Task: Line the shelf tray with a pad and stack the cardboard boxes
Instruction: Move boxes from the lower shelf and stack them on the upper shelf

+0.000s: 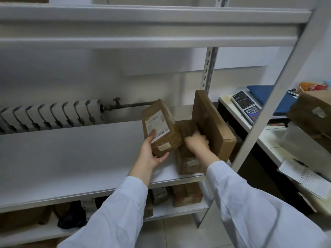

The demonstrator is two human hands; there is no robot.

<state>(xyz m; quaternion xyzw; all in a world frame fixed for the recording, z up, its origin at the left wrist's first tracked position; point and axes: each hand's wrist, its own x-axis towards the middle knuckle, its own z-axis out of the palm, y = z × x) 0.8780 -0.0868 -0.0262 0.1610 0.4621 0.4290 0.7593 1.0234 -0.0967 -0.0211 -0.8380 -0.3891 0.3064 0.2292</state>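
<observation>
The shelf [71, 154] spans the left and centre of the frame, with a radiator [50, 115] behind it; no separate pad can be distinguished on its surface. At centre frame, the left hand [152, 154] grips the labelled box [159, 126] from below: thumb on the labelled face, fingers wrapped under the near bottom corner. This box is raised clear of the shelf and tilted, its long axis running from the hand up and away toward the rear wall. Immediately right of it, the low box [188, 161] lies on the shelf at the front edge, long axis pointing front to back. The right hand [195, 142] rests on the far upper part of the low box with its fingers curled; motion blur prevents confirming whether a grip is closed. Right of that hand, the flat box [211, 122] stands on edge, leaning against the rear upright. Judgement: the labelled box sits above and just left of the low box, so stacking requires a short rightward shift and levelling. A scale [248, 106] sits on the bench [268, 142] at right.
</observation>
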